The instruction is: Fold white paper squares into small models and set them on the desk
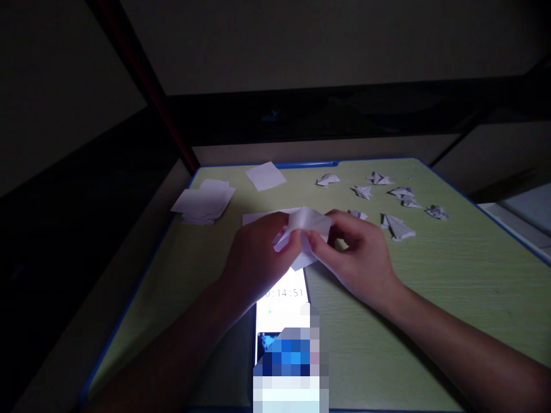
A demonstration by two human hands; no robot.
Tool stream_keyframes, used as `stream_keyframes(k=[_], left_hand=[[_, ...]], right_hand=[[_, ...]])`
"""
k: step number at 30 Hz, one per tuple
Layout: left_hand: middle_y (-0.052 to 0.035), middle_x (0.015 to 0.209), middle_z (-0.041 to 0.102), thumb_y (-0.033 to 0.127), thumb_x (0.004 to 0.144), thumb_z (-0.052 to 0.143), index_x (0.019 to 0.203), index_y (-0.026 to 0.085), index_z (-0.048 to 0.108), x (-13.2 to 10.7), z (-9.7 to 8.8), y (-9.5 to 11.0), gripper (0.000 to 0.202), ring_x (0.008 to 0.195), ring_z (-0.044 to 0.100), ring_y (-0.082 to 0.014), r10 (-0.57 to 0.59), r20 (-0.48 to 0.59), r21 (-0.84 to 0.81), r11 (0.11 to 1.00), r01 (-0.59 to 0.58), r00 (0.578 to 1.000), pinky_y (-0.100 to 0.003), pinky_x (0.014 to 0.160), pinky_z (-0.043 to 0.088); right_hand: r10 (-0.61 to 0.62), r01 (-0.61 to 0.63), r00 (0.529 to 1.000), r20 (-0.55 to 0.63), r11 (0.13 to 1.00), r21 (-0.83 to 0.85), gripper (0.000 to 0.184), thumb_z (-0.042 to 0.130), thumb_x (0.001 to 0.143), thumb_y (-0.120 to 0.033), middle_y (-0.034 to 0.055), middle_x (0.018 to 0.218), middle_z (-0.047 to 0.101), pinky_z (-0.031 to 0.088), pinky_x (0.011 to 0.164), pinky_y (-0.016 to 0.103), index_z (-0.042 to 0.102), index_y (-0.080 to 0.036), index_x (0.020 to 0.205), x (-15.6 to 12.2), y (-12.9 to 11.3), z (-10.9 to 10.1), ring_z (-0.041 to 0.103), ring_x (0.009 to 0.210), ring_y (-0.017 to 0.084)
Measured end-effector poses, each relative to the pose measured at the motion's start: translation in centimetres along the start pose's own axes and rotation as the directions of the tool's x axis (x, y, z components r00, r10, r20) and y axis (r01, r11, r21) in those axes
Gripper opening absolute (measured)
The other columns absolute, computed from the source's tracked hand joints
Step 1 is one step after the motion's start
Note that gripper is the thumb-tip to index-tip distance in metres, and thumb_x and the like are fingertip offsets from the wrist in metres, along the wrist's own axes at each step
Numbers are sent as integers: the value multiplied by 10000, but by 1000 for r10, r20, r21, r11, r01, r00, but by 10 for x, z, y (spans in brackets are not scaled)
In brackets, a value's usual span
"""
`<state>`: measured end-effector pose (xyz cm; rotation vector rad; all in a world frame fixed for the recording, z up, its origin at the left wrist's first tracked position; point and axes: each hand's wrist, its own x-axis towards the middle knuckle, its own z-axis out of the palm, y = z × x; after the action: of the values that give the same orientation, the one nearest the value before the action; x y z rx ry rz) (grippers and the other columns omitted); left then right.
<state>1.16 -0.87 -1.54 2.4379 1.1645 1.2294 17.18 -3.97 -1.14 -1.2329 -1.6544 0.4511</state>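
Both hands grip one small sheet of white paper (312, 221) above the middle of the table. My left hand (258, 258) is closed on its left side, the thumb pressing near the centre. My right hand (361, 255) pinches the right side, its thumb almost meeting the other. The sheet is bent and partly creased; my fingers behind it are hidden. Beneath the hands, another white sheet (253, 218) shows in part. A lit phone (284, 310) lies just below, its screen showing a running-time display, the lower part blurred out.
On the green table (451, 287) with a blue edge, a stack of white paper squares (204, 201) lies at the left. One single square (266, 176) rests near the back edge. Several small folded paper pieces (398, 226) are scattered at the right. Walls stand behind.
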Motion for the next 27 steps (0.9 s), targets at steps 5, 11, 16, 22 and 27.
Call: stream_keyframes(k=[5, 11, 16, 22, 27], left_hand=[[12, 696, 657, 145, 777, 602, 812, 155, 639, 0, 0, 0, 52, 562, 548, -75, 21, -1, -31, 999, -21, 1000, -194, 490, 403], [8, 714, 673, 123, 775, 588, 816, 149, 641, 0, -2, 2, 72, 568, 556, -72, 40, -6, -46, 998, -40, 999, -190, 497, 419], [-10, 735, 686, 148, 777, 591, 863, 136, 650, 0, -1, 4, 105, 571, 561, -75, 7, -3, -92, 996, -8, 1000, -186, 476, 412], [16, 624, 641, 169, 754, 595, 759, 149, 631, 0, 0, 6, 41, 519, 552, -75, -169, 54, -150, 973, 175, 984, -178, 442, 399], [6, 621, 641, 183, 751, 583, 738, 149, 614, 1, 0, 7, 47, 531, 554, -89, -213, 78, -159, 962, 223, 974, -195, 454, 399]], right_hand=[[-31, 30, 999, -11, 998, -61, 170, 616, 765, -187, -27, 552, 484, 317, 476, 243, 571, -158, 604, 2, -1, 0, 428, 504, 93], [154, -154, 988, 9, 988, 20, 166, 606, 757, -243, -14, 553, 513, 316, 453, 252, 586, -153, 620, 1, 1, 2, 439, 501, 108], [289, -294, 956, 57, 929, 226, 140, 632, 733, -271, -2, 583, 577, 359, 453, 243, 620, -142, 681, 2, 2, 5, 485, 516, 113], [273, -274, 961, 37, 930, 247, 123, 631, 720, -245, -19, 559, 551, 354, 455, 236, 600, -151, 647, 1, 0, 6, 455, 499, 98], [277, -282, 959, 57, 922, 266, 110, 631, 713, -231, -18, 559, 547, 352, 451, 235, 594, -151, 647, 0, -2, 5, 453, 497, 99]])
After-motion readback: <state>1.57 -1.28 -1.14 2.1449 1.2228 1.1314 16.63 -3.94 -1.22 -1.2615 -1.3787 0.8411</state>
